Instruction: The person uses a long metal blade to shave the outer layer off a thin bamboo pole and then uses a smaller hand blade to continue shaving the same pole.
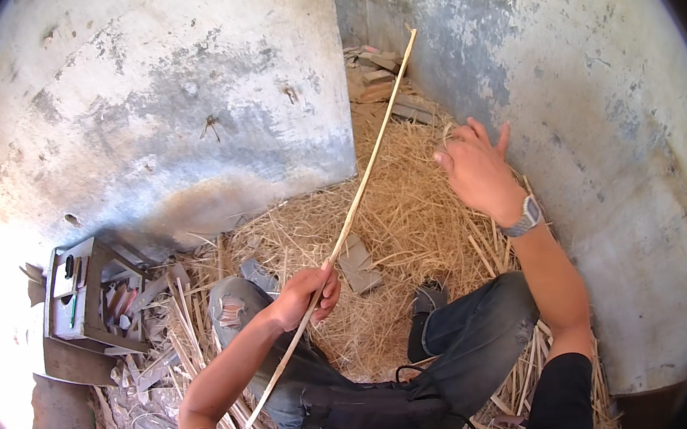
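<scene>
My left hand (308,296) is closed round a long, thin, pale wooden stick (366,177). The stick slants from near my left thigh up to the far right, its tip rising in front of the wall. My right hand (477,160) is raised beside the right wall, apart from the stick, with its fingers spread. A curled pale shaving shows by its fingertips; whether they touch it is unclear. A grey watch (523,217) sits on my right wrist. Beneath both hands lies a heap of straw-like shavings (409,208).
A wooden box (78,294) holding small tools and scraps stands at the left. Split sticks (188,320) lie beside my left leg. A flat grey piece (358,264) rests on the shavings. Worn walls (248,83) enclose the spot, with broken bricks (380,74) in the far corner.
</scene>
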Demonstrator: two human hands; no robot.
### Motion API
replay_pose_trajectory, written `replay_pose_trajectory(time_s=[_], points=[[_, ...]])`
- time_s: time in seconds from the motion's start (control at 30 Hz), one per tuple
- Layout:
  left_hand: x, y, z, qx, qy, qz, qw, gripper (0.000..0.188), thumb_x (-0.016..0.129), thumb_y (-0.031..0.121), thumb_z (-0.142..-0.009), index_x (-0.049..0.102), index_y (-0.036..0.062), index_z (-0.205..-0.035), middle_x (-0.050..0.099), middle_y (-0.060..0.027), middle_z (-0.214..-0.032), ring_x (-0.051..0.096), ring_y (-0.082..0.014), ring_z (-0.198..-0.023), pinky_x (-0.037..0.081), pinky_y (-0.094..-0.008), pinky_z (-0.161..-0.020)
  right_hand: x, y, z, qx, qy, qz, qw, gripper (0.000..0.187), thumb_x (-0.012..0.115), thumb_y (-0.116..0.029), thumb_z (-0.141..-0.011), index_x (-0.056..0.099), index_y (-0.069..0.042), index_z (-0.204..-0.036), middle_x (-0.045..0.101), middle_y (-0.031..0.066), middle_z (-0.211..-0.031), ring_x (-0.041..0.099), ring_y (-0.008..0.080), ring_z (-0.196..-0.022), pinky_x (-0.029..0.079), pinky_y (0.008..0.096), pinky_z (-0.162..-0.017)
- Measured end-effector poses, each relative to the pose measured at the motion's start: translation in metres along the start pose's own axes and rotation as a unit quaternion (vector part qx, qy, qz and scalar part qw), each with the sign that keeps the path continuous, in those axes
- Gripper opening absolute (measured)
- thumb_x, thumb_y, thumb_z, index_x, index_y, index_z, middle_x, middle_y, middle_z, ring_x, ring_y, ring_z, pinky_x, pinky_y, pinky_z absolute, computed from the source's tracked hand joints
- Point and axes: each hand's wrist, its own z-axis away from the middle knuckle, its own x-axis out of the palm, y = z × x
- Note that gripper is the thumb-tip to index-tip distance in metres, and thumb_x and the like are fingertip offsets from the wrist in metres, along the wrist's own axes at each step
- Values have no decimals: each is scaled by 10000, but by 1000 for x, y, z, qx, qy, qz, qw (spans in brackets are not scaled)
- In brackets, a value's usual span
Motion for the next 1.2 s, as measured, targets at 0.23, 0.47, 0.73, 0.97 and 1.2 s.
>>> replay_pose_trajectory(time_s=[0.23,0.47,0.73,0.97,1.2], points=[[-8,15,-28,30,71,-87,993,595,291,469,-1105,624,-7,-978,384,20,-548,348,-78,-442,300,-225,-425,-20,-26,-34,345,-127,-247,896,429,586,-385,-997,542,-1,-812,594,147,-724,614,311,-624,487,422,-619],[-18,5,-35,52,85,-88,991,576,321,438,-1107,647,-22,-993,388,32,-516,341,-71,-423,300,-225,-422,37,-5,15,326,-331,-345,815,380,610,-317,-989,567,53,-1064,584,146,-778,592,245,-640,479,412,-616],[-13,-32,-29,7,91,-85,992,420,512,371,-1068,659,13,-903,477,8,-594,436,-64,-527,340,-230,-489,54,-12,6,482,-162,-559,655,295,546,-258,-1050,623,-19,-1203,670,72,-836,587,99,-610,462,251,-537],[-11,-38,-36,0,2,-196,981,266,597,212,-1029,657,2,-1181,622,-30,-701,579,-90,-639,458,-240,-583,55,-29,-8,460,-100,-619,629,325,678,-222,-981,635,28,-1184,708,96,-880,625,79,-666,486,227,-553],[4,-25,-43,46,53,-110,992,540,449,193,-1082,199,93,-1550,624,-70,-729,576,-106,-582,463,-235,-540,65,-51,-6,426,-156,-641,619,300,639,-236,-1003,659,19,-1160,714,95,-864,590,76,-618,475,257,-541]])
